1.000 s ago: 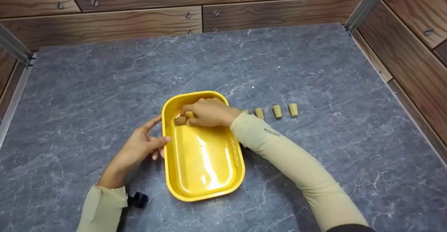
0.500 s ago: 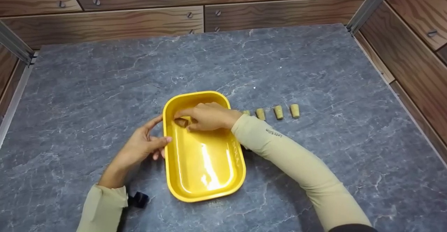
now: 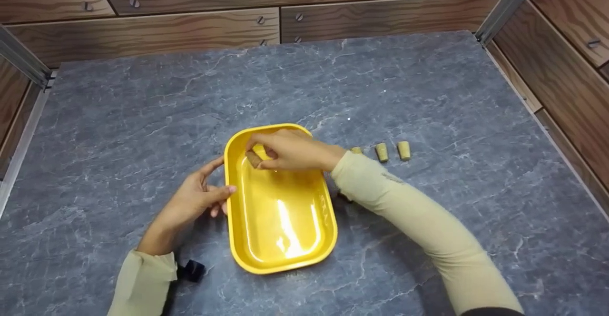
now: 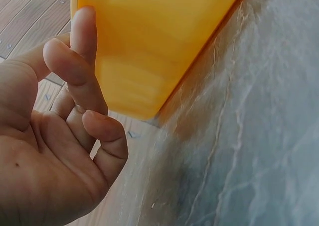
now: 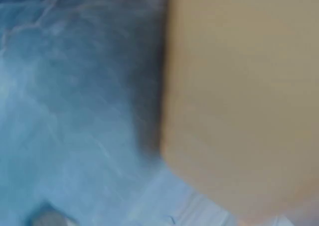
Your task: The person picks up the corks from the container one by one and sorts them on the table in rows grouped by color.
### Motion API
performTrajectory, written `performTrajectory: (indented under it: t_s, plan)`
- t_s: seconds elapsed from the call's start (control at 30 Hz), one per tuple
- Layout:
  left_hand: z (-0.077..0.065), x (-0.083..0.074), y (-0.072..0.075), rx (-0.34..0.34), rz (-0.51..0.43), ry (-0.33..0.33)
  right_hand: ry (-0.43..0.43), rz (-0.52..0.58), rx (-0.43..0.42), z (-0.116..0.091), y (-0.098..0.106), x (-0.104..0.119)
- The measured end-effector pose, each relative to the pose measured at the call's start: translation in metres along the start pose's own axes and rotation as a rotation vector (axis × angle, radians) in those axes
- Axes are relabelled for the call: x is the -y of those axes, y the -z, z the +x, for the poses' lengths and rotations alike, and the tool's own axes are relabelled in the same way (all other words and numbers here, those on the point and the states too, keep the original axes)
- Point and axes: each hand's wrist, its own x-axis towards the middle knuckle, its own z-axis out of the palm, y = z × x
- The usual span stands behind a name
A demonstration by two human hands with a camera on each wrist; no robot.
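Observation:
In the head view, a deep yellow plastic tray (image 3: 285, 230) stands at the middle of the table. My left hand (image 3: 192, 202) holds its left side, thumb over the rim and fingers against the outer wall. The left wrist view shows those fingers (image 4: 82, 34) at the yellow wall. Inside the tray's far end, my right hand (image 3: 295, 150) pinches a small brown cork (image 3: 252, 159) between thumb and forefinger. Right of the tray, paler tapered corks (image 3: 381, 152) stand in a row, one partly hidden by the right sleeve. The right wrist view is blurred.
The grey marbled tabletop (image 3: 142, 111) is bounded by wood-patterned panels (image 3: 200, 28) at the back and sides. A small black object (image 3: 191, 271) sits by the left cuff. In the right wrist view, a blurred round thing (image 5: 50, 218) shows at the lower left.
My right hand has gripped the brown cork and drawn slightly back to the right, tilting it. The right sleeve has shifted right over the nearer corks. My left hand stays on the tray.

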Motion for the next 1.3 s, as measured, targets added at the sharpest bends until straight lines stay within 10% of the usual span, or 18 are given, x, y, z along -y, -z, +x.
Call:
performTrajectory:
  t_s: [0.5, 0.87, 1.3]
  plan:
    - [-0.001, 0.001, 0.002, -0.001, 0.043, -0.011, 0.032, 0.265, -0.267, -0.093, 0.04, -0.026]
    - [-0.001, -0.001, 0.003, 0.004, 0.055, -0.016, -0.135, 0.347, -0.432, -0.176, 0.058, -0.052]
    - [0.0, 0.0, -0.002, -0.012, 0.069, -0.004, -0.275, 0.307, -0.366, -0.247, 0.03, -0.086]
